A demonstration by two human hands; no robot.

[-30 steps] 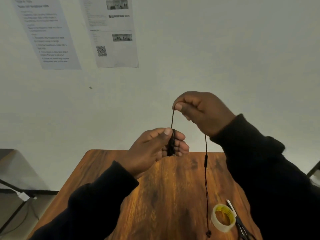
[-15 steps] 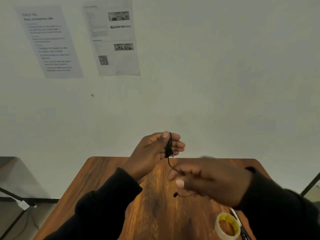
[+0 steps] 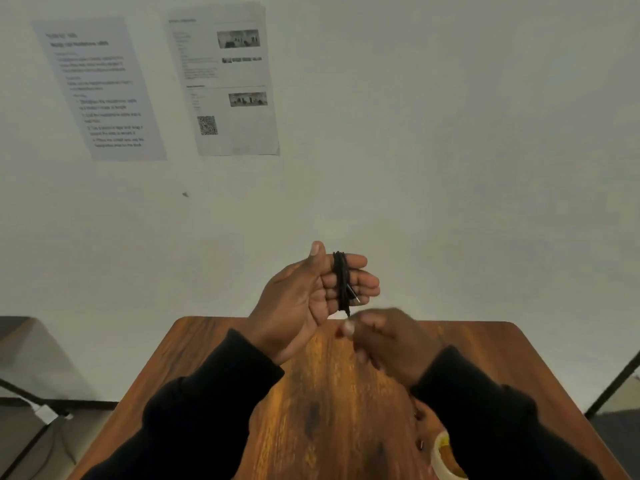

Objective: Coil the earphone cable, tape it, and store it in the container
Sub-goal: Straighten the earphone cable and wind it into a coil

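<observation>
— Black thin earphone cable [image 3: 341, 280]: where is it seen?

— It is wound in several loops around the fingers [image 3: 360, 284] of the left hand [image 3: 311, 299], which is held palm-up above the far edge of the brown wood-grain table [image 3: 329, 403]. The left fingers are kept extended and slightly spread, with the thumb raised beside the coil; the coil is carried on them rather than pinched. A short silvery plug tip is seen sticking out of the loops.

— And the right hand [image 3: 388, 341]?

— It is blurred, placed just below and beside the coil, with thumb and forefinger drawn together at the lower end of the cable. Whether the strand is actually pinched cannot be told from the blur.

— What else is shown on the table?

— A roll of clear tape with a yellowish core [image 3: 445, 459] is partly hidden behind the right dark sleeve [image 3: 491, 427] at the near right corner. Two printed paper sheets [image 3: 225, 81] are fixed to the pale wall beyond. No container is seen.
</observation>
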